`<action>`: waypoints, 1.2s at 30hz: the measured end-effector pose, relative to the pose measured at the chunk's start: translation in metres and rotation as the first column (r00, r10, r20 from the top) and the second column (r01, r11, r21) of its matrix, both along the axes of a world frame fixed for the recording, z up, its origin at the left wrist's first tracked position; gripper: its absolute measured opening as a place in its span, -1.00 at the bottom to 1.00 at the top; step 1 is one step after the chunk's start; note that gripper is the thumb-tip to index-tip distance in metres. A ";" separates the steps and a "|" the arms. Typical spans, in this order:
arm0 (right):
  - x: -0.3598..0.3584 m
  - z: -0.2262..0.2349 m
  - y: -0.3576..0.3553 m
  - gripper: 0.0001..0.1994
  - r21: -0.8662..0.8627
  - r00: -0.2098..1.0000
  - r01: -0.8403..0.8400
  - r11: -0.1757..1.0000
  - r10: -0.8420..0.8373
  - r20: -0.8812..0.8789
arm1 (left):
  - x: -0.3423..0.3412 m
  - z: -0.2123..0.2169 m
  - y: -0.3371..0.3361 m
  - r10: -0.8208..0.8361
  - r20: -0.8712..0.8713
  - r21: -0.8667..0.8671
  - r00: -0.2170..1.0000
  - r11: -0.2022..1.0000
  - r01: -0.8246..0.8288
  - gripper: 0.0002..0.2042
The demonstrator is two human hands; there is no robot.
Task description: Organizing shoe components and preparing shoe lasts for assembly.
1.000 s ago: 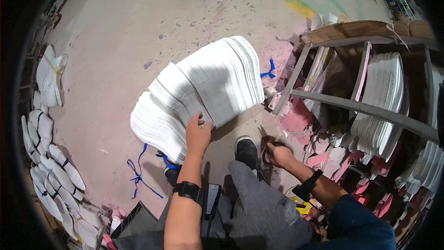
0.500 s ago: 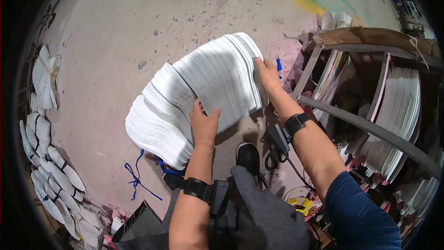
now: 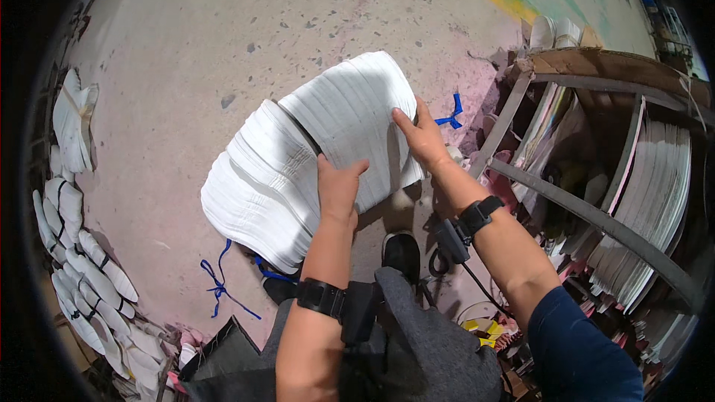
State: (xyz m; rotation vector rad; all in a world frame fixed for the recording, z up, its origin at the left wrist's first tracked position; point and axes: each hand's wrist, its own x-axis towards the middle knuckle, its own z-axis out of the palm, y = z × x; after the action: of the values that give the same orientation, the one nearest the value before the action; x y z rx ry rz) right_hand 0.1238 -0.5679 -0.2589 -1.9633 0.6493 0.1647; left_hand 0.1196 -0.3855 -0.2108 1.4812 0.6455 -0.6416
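A thick fanned stack of white flat sole-shaped sheets (image 3: 298, 156) is held up over the concrete floor. My left hand (image 3: 339, 187) presses against its near edge at the middle. The stack's right side is gripped by my right hand (image 3: 423, 138), fingers laid over the top sheets. A dark gap splits the stack into two bundles. Both wrists wear black bands. A dark shoe (image 3: 403, 253) shows below the stack, by my grey-trousered knee (image 3: 439, 350).
A rack (image 3: 596, 208) of metal bars and wood at the right holds more white sheets on edge. White sole pieces (image 3: 82, 268) lie in rows along the left. Blue string (image 3: 220, 286) lies on the floor, another blue tie (image 3: 453, 113) by the rack.
My right hand came up from the floor near the rack and took hold of the stack's right side. The stack has lifted and turned slightly.
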 end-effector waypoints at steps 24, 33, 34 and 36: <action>-0.064 0.200 0.059 -0.33 -0.229 0.920 -0.051 0.972 0.135 0.367 | -0.040 0.081 0.052 0.122 0.030 -0.508 0.992 0.857 -0.090 -0.28; -0.136 0.390 0.049 -0.04 0.086 0.691 -0.438 0.895 0.274 0.669 | -0.066 0.271 0.045 0.186 0.303 -0.650 0.934 0.758 0.060 -0.39; -0.142 0.413 0.051 -0.01 -0.027 0.638 -0.485 0.874 0.374 0.673 | -0.064 0.294 0.031 0.160 0.339 -0.667 0.927 0.736 0.116 -0.39; -0.154 0.461 0.076 0.04 0.011 0.570 -0.595 0.803 0.413 0.710 | -0.073 0.340 0.043 0.112 0.442 -0.599 0.890 0.776 0.200 -0.34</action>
State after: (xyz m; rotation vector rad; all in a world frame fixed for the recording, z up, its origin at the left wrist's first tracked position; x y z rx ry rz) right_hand -0.0306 -0.4915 0.2021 -1.7275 -0.4394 -0.1299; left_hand 0.0468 -0.3425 0.1288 0.9448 -0.0031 -0.4515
